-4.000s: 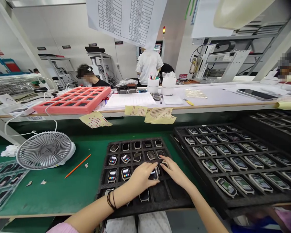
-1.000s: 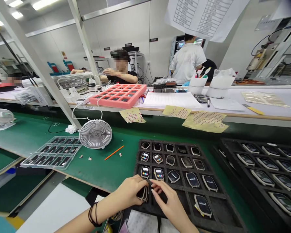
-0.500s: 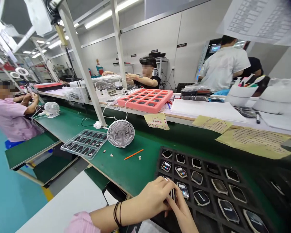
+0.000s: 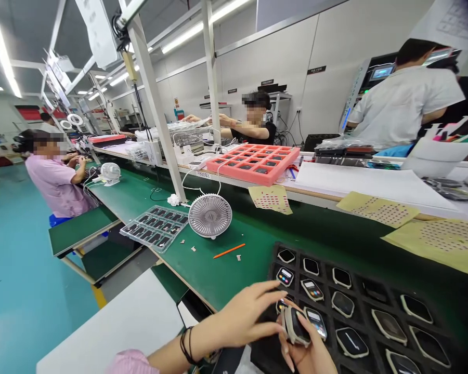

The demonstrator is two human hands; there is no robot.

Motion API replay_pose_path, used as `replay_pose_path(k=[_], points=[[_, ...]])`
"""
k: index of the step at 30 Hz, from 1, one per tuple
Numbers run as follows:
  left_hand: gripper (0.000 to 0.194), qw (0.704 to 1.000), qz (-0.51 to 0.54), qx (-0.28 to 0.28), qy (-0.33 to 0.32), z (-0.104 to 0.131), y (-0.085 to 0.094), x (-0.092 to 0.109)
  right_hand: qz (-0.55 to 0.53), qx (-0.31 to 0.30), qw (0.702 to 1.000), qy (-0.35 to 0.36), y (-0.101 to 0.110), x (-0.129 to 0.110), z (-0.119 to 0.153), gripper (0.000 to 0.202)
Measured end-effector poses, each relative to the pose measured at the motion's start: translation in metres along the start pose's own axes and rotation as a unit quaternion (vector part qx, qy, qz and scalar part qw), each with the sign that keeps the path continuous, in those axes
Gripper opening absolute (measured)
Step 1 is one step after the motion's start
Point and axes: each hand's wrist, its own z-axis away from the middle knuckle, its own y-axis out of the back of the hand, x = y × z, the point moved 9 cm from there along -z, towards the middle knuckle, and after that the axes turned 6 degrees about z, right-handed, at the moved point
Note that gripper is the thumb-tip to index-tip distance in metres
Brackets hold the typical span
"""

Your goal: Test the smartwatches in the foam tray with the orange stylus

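My right hand (image 4: 312, 353) grips a smartwatch case (image 4: 296, 327) on edge; it looks like two light-framed pieces lying face to face, though I cannot be sure. My left hand (image 4: 253, 314), with dark bands at the wrist, is open beside it, fingers stretched apart and the thumb close to the case's left side. Whether the thumb touches it I cannot tell. Beneath both hands lies a black foam tray (image 4: 359, 283) with watches in its compartments. One lit watch (image 4: 315, 322) sits just behind my right fingers, and another lit watch (image 4: 284, 276) lies beyond my left fingertips.
A white fan (image 4: 209, 215) stands on the green bench near an orange stick (image 4: 229, 251) and paper scraps. Left of it lies a clear tray (image 4: 156, 227) of dark parts. A pink foam tray (image 4: 253, 161) rests on the shelf. Co-workers are at the left and behind the shelf.
My hands were clasped together around the watch; now my left hand has opened away from it, and the case shows in my right hand. The view has swung left.
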Motion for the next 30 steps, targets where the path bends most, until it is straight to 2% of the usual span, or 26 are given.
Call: replay_pose_path(k=[4, 6, 8, 10, 12, 14, 17, 20, 23, 26, 28, 30], points=[[0.06, 0.999, 0.003, -0.037, -0.025, -0.004, -0.042, 0.012, 0.036, 0.041, 0.998, 0.029, 0.013, 0.012, -0.002, 0.035], [0.061, 0.999, 0.011, -0.039, -0.034, -0.009, -0.049, 0.013, 0.054, 0.042, 0.997, 0.026, 0.013, 0.011, 0.001, 0.037], [0.053, 0.999, 0.011, -0.021, -0.044, -0.017, -0.042, 0.005, 0.033, 0.042, 0.999, 0.006, 0.007, 0.005, 0.006, 0.043], [0.04, 0.999, -0.009, 0.046, -0.018, -0.025, -0.02, -0.021, -0.014, 0.045, 0.999, 0.001, 0.0, -0.008, 0.012, 0.047], [0.029, 0.985, -0.052, 0.15, 0.065, -0.03, 0.01, -0.065, -0.041, 0.056, 0.998, 0.009, -0.003, -0.021, 0.016, 0.051], [0.022, 0.958, -0.095, 0.22, 0.16, -0.028, 0.03, -0.112, -0.048, 0.066, 0.996, 0.016, -0.002, -0.028, 0.018, 0.056], [0.015, 0.941, -0.098, 0.249, 0.205, -0.029, 0.037, -0.157, -0.056, 0.066, 0.996, 0.023, 0.0, -0.032, 0.021, 0.057], [0.01, 0.934, -0.081, 0.268, 0.222, -0.027, 0.039, -0.178, -0.07, 0.055, 0.995, 0.034, -0.001, -0.036, 0.024, 0.055], [0.007, 0.931, -0.04, 0.275, 0.236, -0.025, 0.042, -0.188, -0.07, 0.042, 0.996, 0.048, -0.006, -0.043, 0.028, 0.049], [0.016, 0.934, 0.021, 0.263, 0.242, -0.026, 0.043, -0.188, -0.062, 0.032, 0.995, 0.066, -0.01, -0.051, 0.03, 0.04], [0.025, 0.936, 0.059, 0.254, 0.236, -0.027, 0.038, -0.176, -0.057, 0.03, 0.995, 0.078, -0.011, -0.053, 0.029, 0.038], [0.033, 0.938, 0.107, 0.243, 0.223, -0.027, 0.026, -0.152, -0.049, 0.04, 0.993, 0.098, -0.011, -0.055, 0.029, 0.038]])
